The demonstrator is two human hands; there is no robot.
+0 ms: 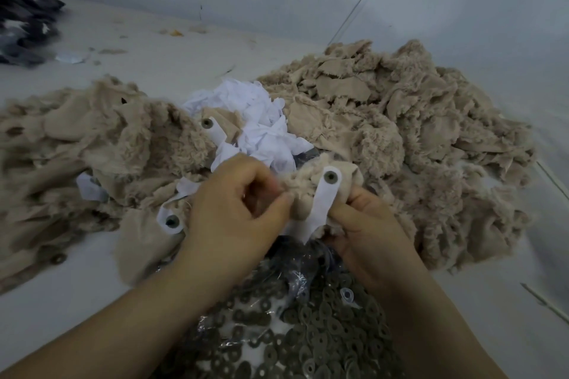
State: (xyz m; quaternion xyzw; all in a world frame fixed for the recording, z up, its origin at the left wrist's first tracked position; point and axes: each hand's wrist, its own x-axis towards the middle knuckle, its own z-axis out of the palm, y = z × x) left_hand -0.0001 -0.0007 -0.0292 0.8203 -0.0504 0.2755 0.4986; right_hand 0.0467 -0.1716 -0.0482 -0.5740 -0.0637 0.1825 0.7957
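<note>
A small beige plush piece (pixel 303 191) is held above the work surface between both hands. A white fabric strip (pixel 321 204) with a grey round washer (pixel 331 176) at its top end lies across the piece. My left hand (pixel 237 209) pinches the left side of the plush piece with curled fingers and thumb. My right hand (pixel 366 224) grips the right side, its thumb pressing the strip's lower part. Below the hands lies a clear plastic bag of grey washers (pixel 277 326).
A pile of beige plush pieces (pixel 415 138) fills the right side, and another beige pile (pixel 86 148) lies at the left with white strips and washers (pixel 172 221) on some. White fabric strips (pixel 261 123) are heaped in the middle. Dark fabric (pixel 24 24) sits far left.
</note>
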